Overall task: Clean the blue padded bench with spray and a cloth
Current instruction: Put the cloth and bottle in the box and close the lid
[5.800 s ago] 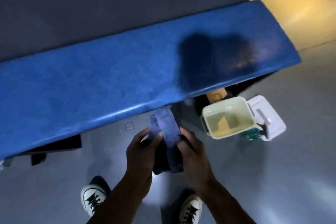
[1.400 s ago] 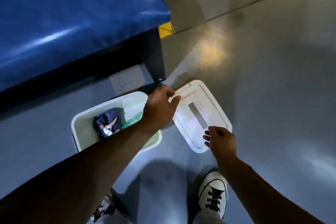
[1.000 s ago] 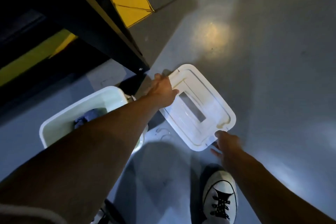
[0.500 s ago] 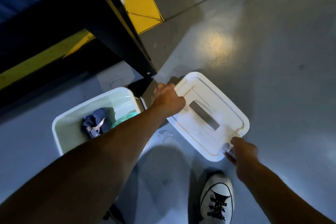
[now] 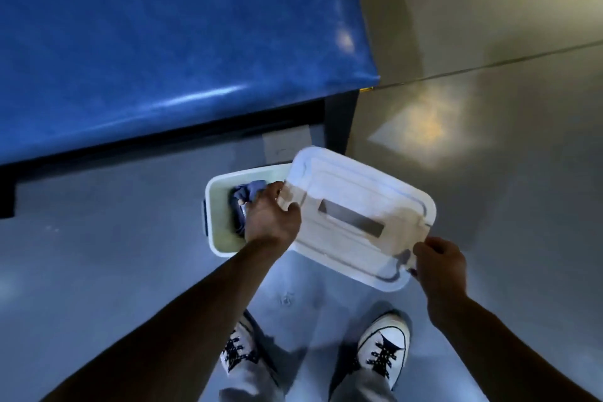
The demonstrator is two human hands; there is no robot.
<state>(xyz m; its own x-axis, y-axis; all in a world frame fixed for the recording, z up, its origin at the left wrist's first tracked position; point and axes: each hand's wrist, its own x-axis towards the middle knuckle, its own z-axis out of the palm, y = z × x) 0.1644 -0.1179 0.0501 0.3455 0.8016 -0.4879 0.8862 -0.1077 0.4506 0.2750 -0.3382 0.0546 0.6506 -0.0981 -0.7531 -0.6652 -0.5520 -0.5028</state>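
Gripping opposite ends of a light, stiff white lid (image 5: pixel 355 215) at frame centre, left hand (image 5: pixel 272 217) and right hand (image 5: pixel 439 263) pinch its rims above the cloth (image 5: pixel 243 197) in the tub (image 5: pixel 212 225).

Glossy blue vinyl-looking padding on the desk (image 5: pixel 156 42), catching a bright sheen along its front edge. White, smooth plastic lid (image 5: pixel 355 215) and tub (image 5: pixel 215 225), soft crumpled blue cloth (image 5: pixel 246 194) inside; the grey floor (image 5: pixel 489 189) gleams, polished and reflective.
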